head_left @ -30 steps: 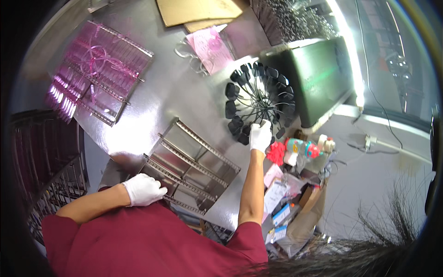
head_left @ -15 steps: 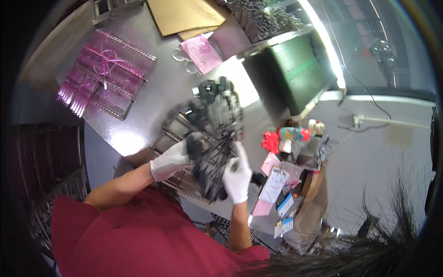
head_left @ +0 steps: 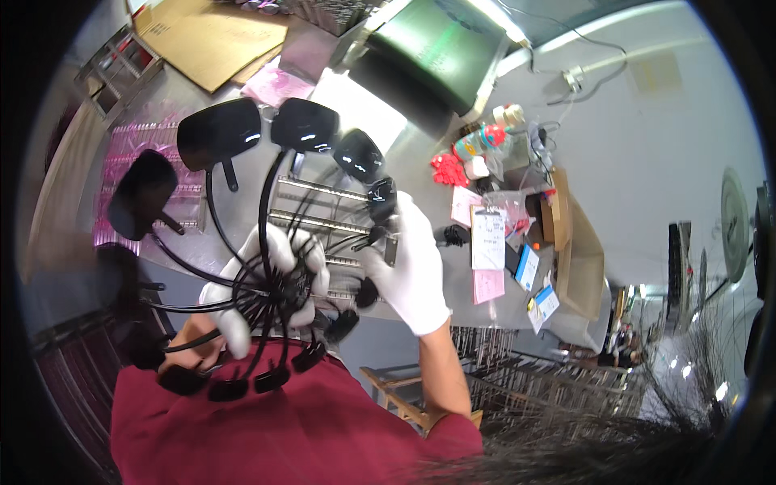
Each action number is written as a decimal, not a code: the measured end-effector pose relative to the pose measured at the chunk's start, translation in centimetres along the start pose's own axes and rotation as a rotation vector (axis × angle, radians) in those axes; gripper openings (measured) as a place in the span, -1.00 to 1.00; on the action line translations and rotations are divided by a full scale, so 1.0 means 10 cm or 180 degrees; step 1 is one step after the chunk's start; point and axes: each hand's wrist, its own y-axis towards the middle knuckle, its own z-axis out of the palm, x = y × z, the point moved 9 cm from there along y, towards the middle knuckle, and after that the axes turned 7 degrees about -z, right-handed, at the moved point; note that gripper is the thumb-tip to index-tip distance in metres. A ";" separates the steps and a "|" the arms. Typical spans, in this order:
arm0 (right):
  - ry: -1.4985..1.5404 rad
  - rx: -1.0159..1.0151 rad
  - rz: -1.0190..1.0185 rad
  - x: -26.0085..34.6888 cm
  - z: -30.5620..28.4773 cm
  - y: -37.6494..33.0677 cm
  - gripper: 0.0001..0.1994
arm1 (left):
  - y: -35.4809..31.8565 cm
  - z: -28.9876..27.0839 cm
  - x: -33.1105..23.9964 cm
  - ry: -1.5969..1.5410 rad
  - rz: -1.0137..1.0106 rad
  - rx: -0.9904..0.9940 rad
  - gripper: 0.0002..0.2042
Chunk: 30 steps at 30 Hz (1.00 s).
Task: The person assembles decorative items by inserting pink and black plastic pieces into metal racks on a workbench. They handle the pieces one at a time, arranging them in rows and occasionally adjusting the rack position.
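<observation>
My left hand (head_left: 281, 250), in a white glove, is closed round the gathered middle of a bundle of thin black stems (head_left: 275, 293). The stems fan out in a wide ring, and each visible outer end carries a glossy black paddle-shaped piece (head_left: 220, 133). What these pieces are, I cannot make out. To the right, my white-gloved right hand (head_left: 414, 279) pinches one dark end piece (head_left: 391, 249) at the ring's right side. A metal rack (head_left: 319, 190) with parallel toothed bars lies beneath and behind the bundle, partly hidden by it.
Pink transparent pieces on a rack (head_left: 133, 174) lie at the left. Brown cardboard (head_left: 214, 40) and a green-black bin (head_left: 436, 48) stand farther back. At the right are a clipboard (head_left: 488, 238), a bottle (head_left: 469, 145) and an open carton (head_left: 580, 259). Wire racks (head_left: 525, 364) stand below the table edge.
The bundle has come nearer and spread from a blurred, upright cluster into a wide ring. My left hand has moved nearer my body. The view has shifted to the right.
</observation>
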 end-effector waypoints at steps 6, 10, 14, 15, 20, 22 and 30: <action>0.1309 0.2573 -0.0710 -0.10 0.65 -0.70 -0.81 | -0.22 0.08 -0.05 0.3634 -0.1838 0.0633 -0.40; 0.0594 0.1114 0.0677 -0.59 0.15 -0.51 -0.68 | -0.19 -0.05 -0.14 0.3973 -0.1798 0.0448 -0.45; 0.0895 0.0010 -0.0071 -0.38 -0.41 -0.18 -0.09 | 0.14 0.22 0.51 0.1976 -0.1685 -0.0733 -0.61; 0.0952 -0.0085 0.0159 -0.54 -0.47 -0.22 -0.08 | 0.35 0.19 0.66 0.2150 -0.1919 -0.0313 -0.64; 0.0783 0.1113 -0.0723 -1.29 -0.27 -0.87 -0.48 | 0.70 -0.18 1.11 0.2995 -0.1926 0.1098 -0.34; 0.1126 0.2190 -0.0572 -1.68 -0.15 -1.31 -0.57 | 0.57 -0.27 1.30 0.3728 -0.2508 0.1105 -0.31; -0.1452 0.3065 -0.0546 -3.82 0.07 -1.04 -0.38 | 0.44 -0.31 1.17 0.3989 -0.2244 0.0123 -0.35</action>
